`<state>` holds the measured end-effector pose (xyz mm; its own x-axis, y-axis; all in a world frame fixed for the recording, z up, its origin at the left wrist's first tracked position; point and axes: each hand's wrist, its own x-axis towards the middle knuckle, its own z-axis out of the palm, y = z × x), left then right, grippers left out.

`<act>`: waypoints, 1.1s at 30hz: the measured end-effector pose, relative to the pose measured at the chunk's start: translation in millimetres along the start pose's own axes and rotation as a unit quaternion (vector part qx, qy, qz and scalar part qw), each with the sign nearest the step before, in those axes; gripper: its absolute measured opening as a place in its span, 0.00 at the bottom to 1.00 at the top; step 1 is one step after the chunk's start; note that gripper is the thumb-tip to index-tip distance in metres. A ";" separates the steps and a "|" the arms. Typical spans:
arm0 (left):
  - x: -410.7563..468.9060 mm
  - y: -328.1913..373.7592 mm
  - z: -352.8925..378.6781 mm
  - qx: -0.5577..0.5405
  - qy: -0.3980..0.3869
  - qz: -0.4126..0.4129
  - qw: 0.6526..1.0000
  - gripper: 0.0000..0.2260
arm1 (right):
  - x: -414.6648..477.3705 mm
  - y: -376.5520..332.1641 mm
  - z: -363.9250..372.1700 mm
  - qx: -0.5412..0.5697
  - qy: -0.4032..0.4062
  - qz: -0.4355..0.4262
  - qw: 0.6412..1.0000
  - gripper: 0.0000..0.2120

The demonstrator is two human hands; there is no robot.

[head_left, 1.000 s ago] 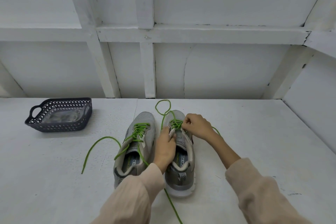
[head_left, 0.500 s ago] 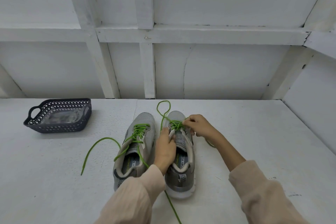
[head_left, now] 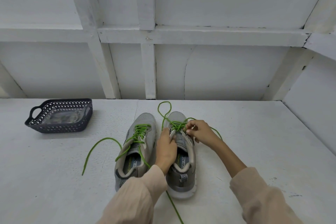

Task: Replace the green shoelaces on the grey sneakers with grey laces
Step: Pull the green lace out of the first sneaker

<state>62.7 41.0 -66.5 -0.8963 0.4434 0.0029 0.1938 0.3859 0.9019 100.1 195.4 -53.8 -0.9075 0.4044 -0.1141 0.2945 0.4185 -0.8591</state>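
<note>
Head camera looks down past two pale sleeves at a pair of grey sneakers side by side on the white worktop [head_left: 254,142], toes pointing away. Nearest, a loose tail of green lace [head_left: 175,209] runs off the near edge just beside the left forearm. If the sleeve or the shoe's heel pins it, I'd expect the pull to stall.

The left hand [head_left: 166,148] has its fingers curled round the tongue and eyelet edge of the right sneaker [head_left: 181,180], steadying it. The right hand [head_left: 199,132] pinches the green crossings [head_left: 177,125] over the eyelets. Should the steadying grip slacken, a hard tug would likely drag the shoe. The slack loop [head_left: 164,109] lying beyond its toe could cinch into a knot on the way through.

The left sneaker [head_left: 135,152] is fully laced in green, its ends spilling across the worktop, so most of the job seems to lie ahead.

Farther off to the left, well apart from the shoes, sits a dark perforated basket [head_left: 60,127]. In it lies a clear plastic bag [head_left: 63,117] with something pale coiled inside, probably the grey laces, though I cannot tell.
</note>
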 end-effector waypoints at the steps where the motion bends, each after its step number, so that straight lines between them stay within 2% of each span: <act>1: -0.2 0.0 0.0 -0.001 0.001 -0.001 1.000 0.03 | 0.7 -0.8 -1.1 -0.010 -0.007 -0.008 1.000 0.13; 4: -0.9 0.5 -0.5 0.001 0.001 -0.006 1.000 0.03 | 0.3 -3.4 -1.8 -0.033 -0.014 -0.027 0.999 0.13; 6: -1.5 1.5 -0.8 0.001 0.004 -0.007 1.000 0.03 | 1.7 -5.6 -1.4 -0.024 0.014 -0.034 0.999 0.11; 9: -2.3 3.8 -0.7 -0.001 0.008 -0.021 1.000 0.10 | 7.6 -3.7 -7.0 0.082 0.075 0.001 0.994 0.08; 12: -2.5 3.1 0.0 0.008 0.011 -0.031 0.999 0.12 | 5.9 1.1 -13.0 0.113 0.035 0.030 0.993 0.02; 15: -2.9 3.7 -0.4 0.021 0.015 -0.031 0.999 0.12 | -1.6 2.5 -9.6 0.081 -0.017 0.026 0.996 0.03; 17: -3.0 3.4 -0.3 0.021 0.017 -0.028 0.999 0.12 | -2.5 2.4 -5.1 0.075 -0.017 0.017 0.997 0.05; 20: -4.4 4.3 -1.4 0.020 0.017 -0.023 0.999 0.11 | 2.9 1.0 -2.9 0.083 0.042 0.017 0.996 0.07; 23: -3.8 2.5 -0.8 0.017 0.014 -0.023 1.000 0.07 | 8.0 1.0 -7.5 0.191 0.088 0.034 0.977 0.04; 25: -3.6 2.4 -0.4 0.017 0.014 -0.017 1.000 0.05 | 3.9 1.2 -7.9 0.171 0.049 0.045 0.983 0.05; 28: -3.6 2.2 -0.5 0.008 0.015 -0.011 1.000 0.05 | -1.4 5.4 -2.5 0.075 0.004 0.039 0.996 0.09; 31: -3.8 2.3 -0.8 0.015 0.015 -0.009 1.000 0.06 | 1.8 6.2 -2.2 0.096 0.060 0.028 0.993 0.05; 33: -3.6 2.3 -0.7 0.008 0.014 -0.012 1.000 0.07 | 5.0 6.6 -2.8 0.187 0.133 0.043 0.972 0.05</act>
<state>66.1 39.7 -64.1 -0.9117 0.4109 -0.0072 0.1777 0.4098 0.8947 98.3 202.5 -58.7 -0.7595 0.6423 -0.1033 0.1909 0.0682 -0.9792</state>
